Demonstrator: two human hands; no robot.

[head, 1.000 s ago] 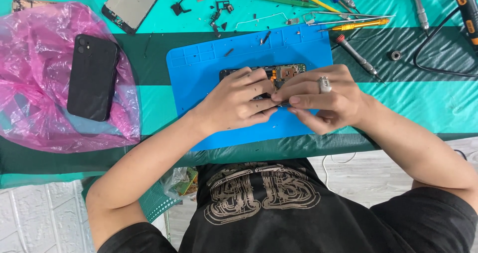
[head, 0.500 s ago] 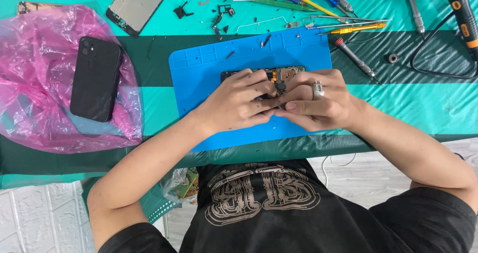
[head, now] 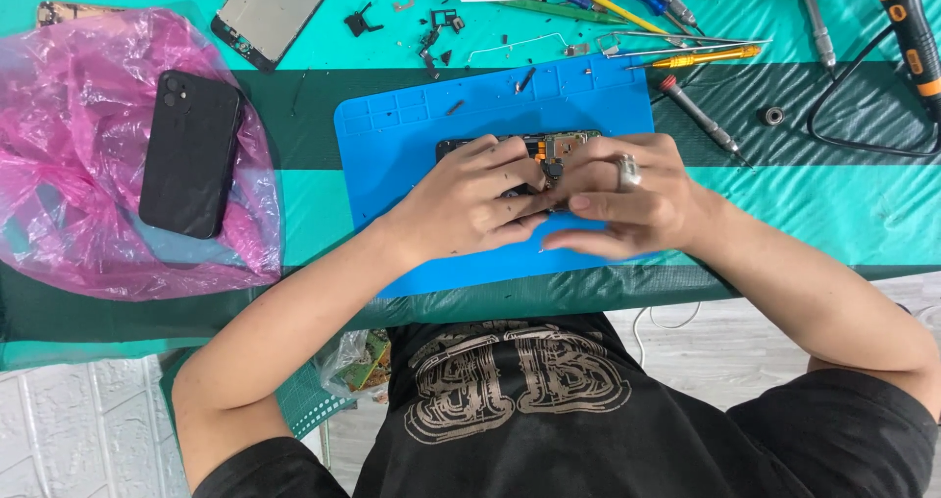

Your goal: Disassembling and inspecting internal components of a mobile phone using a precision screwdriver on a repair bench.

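Observation:
An opened phone body (head: 529, 147) with bare circuit parts lies on a blue work mat (head: 392, 135). Both my hands rest on it. My left hand (head: 470, 199) grips its left and lower side, fingers curled over the frame. My right hand (head: 627, 199), with a silver ring on one finger, covers the right side, its fingertips pinched at the middle of the phone body next to my left thumb. Most of the phone is hidden under my hands.
A black phone (head: 191, 153) lies on a pink plastic bag (head: 59, 165) at the left. A detached screen panel (head: 279, 8), small black parts (head: 431, 27), tweezers (head: 676, 39), screwdrivers (head: 701, 59) and a black-and-orange tool with cable (head: 907, 18) lie along the far edge of the teal table cover (head: 833, 194).
My hands stay on the phone body; the fingers have shifted slightly, with my right hand drawn a little closer over the middle.

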